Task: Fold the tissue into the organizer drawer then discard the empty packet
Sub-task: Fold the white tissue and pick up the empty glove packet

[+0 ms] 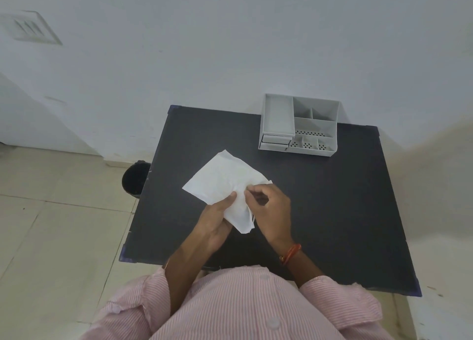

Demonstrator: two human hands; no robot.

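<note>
A white tissue (220, 179), unfolded and creased, is held above the middle of the black table (332, 199). My left hand (217, 219) grips its near lower part with the thumb on top. My right hand (271, 206) pinches the tissue's right edge between thumb and fingers. The grey organizer (299, 126) stands at the table's far right edge, with its small drawers (275, 142) at the front left, shut. I cannot pick out a packet; it may be hidden under the tissue or in my hands.
A black bin (135, 177) stands on the tiled floor beside the table's left edge. A white wall runs behind the table. The table's right half lies bare.
</note>
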